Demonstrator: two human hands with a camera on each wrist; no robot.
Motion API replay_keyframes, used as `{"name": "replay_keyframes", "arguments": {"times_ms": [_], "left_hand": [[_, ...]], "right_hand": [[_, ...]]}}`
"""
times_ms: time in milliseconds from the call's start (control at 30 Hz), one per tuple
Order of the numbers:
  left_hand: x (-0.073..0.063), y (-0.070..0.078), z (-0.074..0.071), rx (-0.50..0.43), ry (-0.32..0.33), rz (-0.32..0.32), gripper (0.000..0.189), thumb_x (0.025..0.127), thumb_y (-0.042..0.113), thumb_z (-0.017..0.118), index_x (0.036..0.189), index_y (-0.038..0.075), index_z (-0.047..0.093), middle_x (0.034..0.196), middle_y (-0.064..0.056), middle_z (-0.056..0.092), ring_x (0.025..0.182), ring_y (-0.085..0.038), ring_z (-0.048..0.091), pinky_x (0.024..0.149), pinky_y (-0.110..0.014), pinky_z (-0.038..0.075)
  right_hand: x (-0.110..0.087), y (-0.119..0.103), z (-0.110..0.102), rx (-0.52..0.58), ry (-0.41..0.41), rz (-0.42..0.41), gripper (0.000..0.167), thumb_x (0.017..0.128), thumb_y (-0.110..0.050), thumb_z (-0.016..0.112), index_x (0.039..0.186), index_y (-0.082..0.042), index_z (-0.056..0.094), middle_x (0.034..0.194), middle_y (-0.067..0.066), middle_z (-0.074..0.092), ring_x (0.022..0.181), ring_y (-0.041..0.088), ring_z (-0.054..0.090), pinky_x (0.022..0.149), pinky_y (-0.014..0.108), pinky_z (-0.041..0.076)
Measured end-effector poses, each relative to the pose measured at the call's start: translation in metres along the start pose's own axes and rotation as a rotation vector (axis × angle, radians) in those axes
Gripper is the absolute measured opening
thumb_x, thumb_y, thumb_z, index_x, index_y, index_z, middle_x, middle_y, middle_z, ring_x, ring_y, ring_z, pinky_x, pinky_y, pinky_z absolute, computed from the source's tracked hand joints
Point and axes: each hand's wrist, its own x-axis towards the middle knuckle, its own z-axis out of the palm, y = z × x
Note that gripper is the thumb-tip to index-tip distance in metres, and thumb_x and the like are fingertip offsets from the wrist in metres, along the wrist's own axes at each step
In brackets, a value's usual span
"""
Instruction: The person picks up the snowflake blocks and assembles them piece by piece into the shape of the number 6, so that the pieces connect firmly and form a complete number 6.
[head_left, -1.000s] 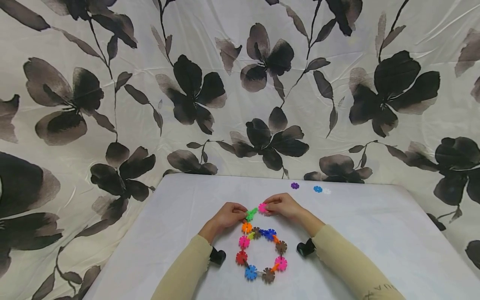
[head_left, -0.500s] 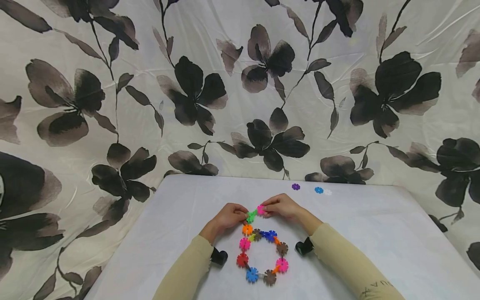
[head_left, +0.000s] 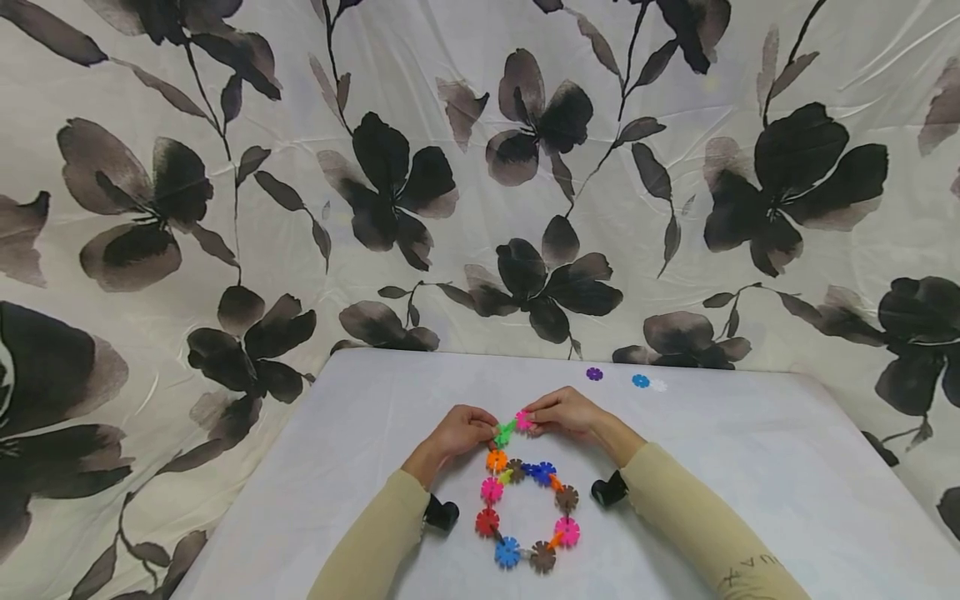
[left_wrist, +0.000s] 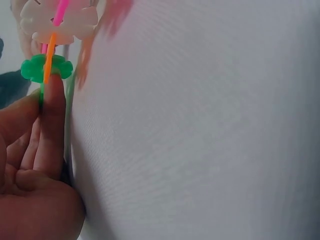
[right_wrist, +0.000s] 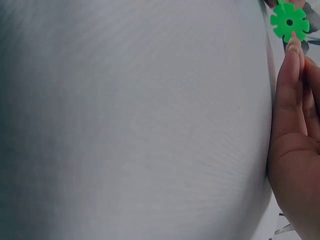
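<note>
My left hand [head_left: 456, 435] pinches a green snowflake disc [head_left: 502, 434] at the top of a chain of interlocking plastic discs. In the left wrist view, thumb and fingertip hold a green disc [left_wrist: 33, 69] by its edge, close to an orange one [left_wrist: 49, 60]. My right hand [head_left: 566, 412] pinches a pink snowflake disc [head_left: 522, 421], which meets the upper green piece. Most of that pink disc hides behind the fingers in the right wrist view, where a green disc [right_wrist: 289, 22] sits just beyond the fingertips. Below, several coloured discs form a closed ring, including a red disc [head_left: 487, 522].
On the white table [head_left: 337, 467], a purple disc [head_left: 594, 374], a blue disc [head_left: 641, 381] and a pale white disc [head_left: 658, 386] lie loose near the back edge. A flower-patterned cloth [head_left: 465, 200] hangs behind the table.
My right hand has brought the pink disc slightly down and left, closing the gap to the green pieces. My left hand keeps its pinch. The whole head view has shifted slightly.
</note>
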Motion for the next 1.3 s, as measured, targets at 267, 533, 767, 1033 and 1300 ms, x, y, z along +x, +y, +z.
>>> {"name": "replay_keyframes", "arguments": {"times_ms": [267, 533, 767, 1033, 1300], "left_hand": [[0.002, -0.003, 0.006, -0.018, -0.018, 0.036, 0.018, 0.096, 0.003, 0.067, 0.11, -0.008, 0.07, 0.085, -0.011, 0.075, 0.073, -0.015, 0.067, 0.092, -0.038, 0.055], [-0.001, -0.002, 0.003, 0.045, -0.017, 0.018, 0.018, 0.098, 0.007, 0.066, 0.112, -0.005, 0.07, 0.085, -0.008, 0.075, 0.078, -0.016, 0.068, 0.099, -0.044, 0.051], [-0.002, -0.003, 0.002, 0.044, -0.025, 0.032, 0.018, 0.1, 0.007, 0.064, 0.112, -0.005, 0.07, 0.086, -0.009, 0.075, 0.079, -0.017, 0.068, 0.103, -0.046, 0.048], [-0.001, -0.003, 0.001, 0.043, -0.025, 0.017, 0.02, 0.1, 0.011, 0.066, 0.113, -0.004, 0.07, 0.084, -0.008, 0.075, 0.08, -0.017, 0.068, 0.107, -0.049, 0.045], [0.002, -0.003, -0.001, 0.069, -0.025, 0.023, 0.021, 0.101, 0.013, 0.065, 0.113, -0.002, 0.071, 0.083, -0.006, 0.074, 0.081, -0.017, 0.067, 0.108, -0.05, 0.043]], "right_hand": [[-0.002, 0.001, 0.001, -0.022, -0.024, 0.005, 0.027, 0.1, 0.004, 0.06, 0.122, 0.018, 0.064, 0.108, 0.017, 0.075, 0.078, 0.014, 0.07, 0.077, 0.029, 0.06], [-0.002, 0.002, 0.001, -0.055, -0.097, -0.013, 0.028, 0.101, 0.004, 0.058, 0.125, 0.017, 0.062, 0.106, 0.014, 0.074, 0.082, 0.014, 0.07, 0.08, 0.029, 0.06], [-0.01, -0.009, 0.0, -0.278, -0.044, -0.021, 0.034, 0.102, -0.011, 0.063, 0.13, 0.008, 0.063, 0.102, 0.015, 0.072, 0.078, 0.018, 0.068, 0.078, 0.03, 0.059], [-0.037, -0.023, -0.021, -0.499, 0.062, -0.058, 0.035, 0.1, -0.016, 0.066, 0.127, 0.007, 0.065, 0.107, 0.018, 0.069, 0.083, 0.024, 0.07, 0.078, 0.037, 0.06], [-0.072, -0.035, -0.043, -0.62, 0.158, -0.078, 0.038, 0.1, -0.018, 0.067, 0.128, 0.006, 0.065, 0.107, 0.011, 0.068, 0.087, 0.026, 0.069, 0.078, 0.036, 0.059]]}}
